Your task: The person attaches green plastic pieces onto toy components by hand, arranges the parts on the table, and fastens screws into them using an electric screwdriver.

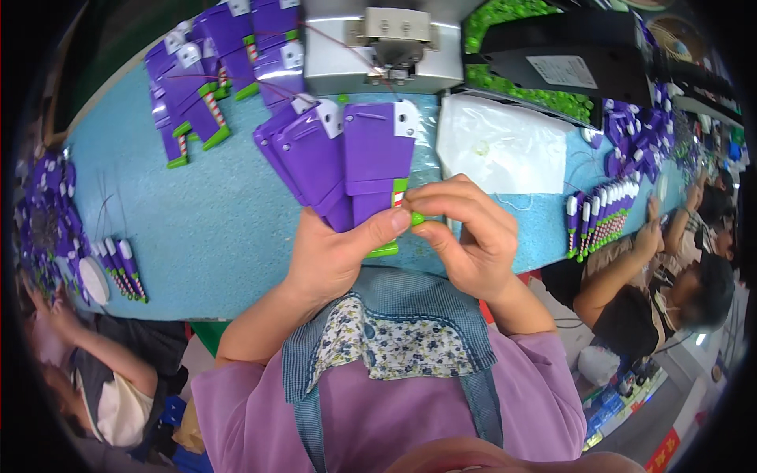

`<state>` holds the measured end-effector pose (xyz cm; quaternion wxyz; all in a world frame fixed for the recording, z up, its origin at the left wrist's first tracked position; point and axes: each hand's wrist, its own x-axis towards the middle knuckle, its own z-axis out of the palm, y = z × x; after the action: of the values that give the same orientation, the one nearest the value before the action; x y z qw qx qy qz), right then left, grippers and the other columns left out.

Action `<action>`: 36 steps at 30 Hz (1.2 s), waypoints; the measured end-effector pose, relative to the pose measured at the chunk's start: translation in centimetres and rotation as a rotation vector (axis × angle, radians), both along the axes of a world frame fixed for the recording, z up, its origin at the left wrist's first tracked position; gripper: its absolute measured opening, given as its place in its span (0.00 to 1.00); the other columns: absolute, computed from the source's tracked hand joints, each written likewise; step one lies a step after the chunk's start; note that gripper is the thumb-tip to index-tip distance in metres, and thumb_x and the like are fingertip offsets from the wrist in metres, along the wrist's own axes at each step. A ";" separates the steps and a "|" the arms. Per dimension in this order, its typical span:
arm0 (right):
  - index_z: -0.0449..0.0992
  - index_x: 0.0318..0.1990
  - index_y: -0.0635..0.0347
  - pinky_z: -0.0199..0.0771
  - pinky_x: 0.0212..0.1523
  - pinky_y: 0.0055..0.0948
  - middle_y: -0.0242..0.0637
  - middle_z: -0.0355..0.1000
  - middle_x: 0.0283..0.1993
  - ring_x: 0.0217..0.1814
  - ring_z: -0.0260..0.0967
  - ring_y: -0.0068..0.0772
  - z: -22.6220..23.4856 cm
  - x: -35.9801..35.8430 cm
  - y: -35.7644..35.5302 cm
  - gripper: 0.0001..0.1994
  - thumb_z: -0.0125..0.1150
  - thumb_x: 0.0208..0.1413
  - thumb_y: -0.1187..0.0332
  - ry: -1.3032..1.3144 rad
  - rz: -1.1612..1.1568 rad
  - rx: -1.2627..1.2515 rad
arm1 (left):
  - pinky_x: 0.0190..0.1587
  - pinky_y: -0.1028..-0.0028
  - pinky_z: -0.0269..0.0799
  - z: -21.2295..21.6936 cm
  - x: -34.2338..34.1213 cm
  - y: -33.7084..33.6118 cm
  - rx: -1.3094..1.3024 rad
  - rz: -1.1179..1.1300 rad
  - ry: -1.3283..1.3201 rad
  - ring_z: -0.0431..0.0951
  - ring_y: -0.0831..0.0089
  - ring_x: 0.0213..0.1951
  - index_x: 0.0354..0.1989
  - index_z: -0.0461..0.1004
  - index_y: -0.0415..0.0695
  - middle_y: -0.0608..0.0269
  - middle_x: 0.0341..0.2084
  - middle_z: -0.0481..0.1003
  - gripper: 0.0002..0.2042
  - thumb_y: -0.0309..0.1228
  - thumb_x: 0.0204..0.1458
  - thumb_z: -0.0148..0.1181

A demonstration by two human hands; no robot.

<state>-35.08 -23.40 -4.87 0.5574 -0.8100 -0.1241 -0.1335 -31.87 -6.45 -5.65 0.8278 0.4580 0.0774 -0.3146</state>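
My left hand [325, 256] is closed round the lower ends of several flat purple plastic toy parts [378, 162], fanned out above the table. Each has a white corner at its top; the front one also shows a red-and-white striped strip and green pieces along its lower right edge. At that edge, my right hand [477, 232] pinches a small green plastic piece [418, 219] between thumb and fingers. My left thumb lies right beside this piece. The lower ends of the rear parts are hidden by my left hand.
Similar purple parts [193, 91] with thin red wires lie at the far left, beside a metal fixture [394, 55]. A black box [564, 59] sits over a tray of green pieces [505, 20]. A white sheet [505, 150] lies before it. Co-workers sit on both sides.
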 end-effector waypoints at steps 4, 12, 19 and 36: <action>0.75 0.35 0.67 0.70 0.36 0.32 0.43 0.74 0.36 0.34 0.72 0.40 0.1 0.0 -2.1 0.11 0.67 0.41 0.79 -0.032 -0.179 -0.163 | 0.46 0.72 0.69 -0.2 -0.1 -0.2 0.123 -0.107 -0.048 0.75 0.73 0.43 0.51 0.68 0.41 0.63 0.43 0.73 0.17 0.24 0.52 0.60; 0.76 0.33 0.62 0.64 0.42 0.32 0.36 0.73 0.38 0.40 0.64 0.39 -3.3 0.0 -9.9 0.09 0.65 0.42 0.77 -0.008 -0.536 -0.868 | 0.41 0.71 0.72 -0.4 -0.5 -1.1 0.005 0.098 -0.038 0.76 0.71 0.40 0.53 0.66 0.39 0.60 0.41 0.73 0.17 0.25 0.53 0.56; 0.77 0.34 0.61 0.63 0.42 0.31 0.33 0.73 0.39 0.41 0.64 0.36 -1.1 -0.4 -7.6 0.08 0.64 0.42 0.77 -0.025 -0.454 -0.583 | 0.40 0.74 0.72 -0.7 -1.0 -0.8 0.100 0.062 -0.184 0.76 0.74 0.38 0.44 0.72 0.37 0.62 0.38 0.75 0.13 0.19 0.50 0.60; 0.77 0.32 0.60 0.64 0.40 0.29 0.35 0.74 0.37 0.39 0.65 0.35 0.0 -1.9 -1.9 0.07 0.67 0.43 0.74 0.211 -0.121 -0.054 | 0.37 0.76 0.71 -0.3 -1.4 -0.5 0.404 0.046 -0.633 0.76 0.74 0.35 0.40 0.75 0.38 0.63 0.34 0.77 0.09 0.23 0.51 0.62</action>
<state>-36.97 -25.28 -4.84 0.5363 -0.8402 -0.0189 -0.0774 -33.24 -6.92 -5.91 0.7106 0.6848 -0.1112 -0.1171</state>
